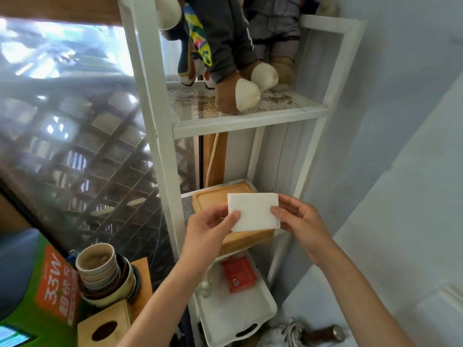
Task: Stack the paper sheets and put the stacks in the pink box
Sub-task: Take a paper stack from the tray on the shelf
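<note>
A small stack of white paper sheets [253, 211] is held flat between both hands in front of a white shelf unit. My left hand [210, 232] pinches its left edge with the thumb on top. My right hand [302, 226] grips its right edge. The stack hovers just above a wooden tray [213, 197] on the middle shelf. No pink box is in view.
The white metal shelf unit [250, 120] carries plush toys [240, 93] on its upper mesh shelf. Below lies a white plastic tray [238, 319] with a red packet [239, 274]. Stacked bowls [105, 271] and a wooden tissue box [105, 329] stand at the lower left. A window fills the left.
</note>
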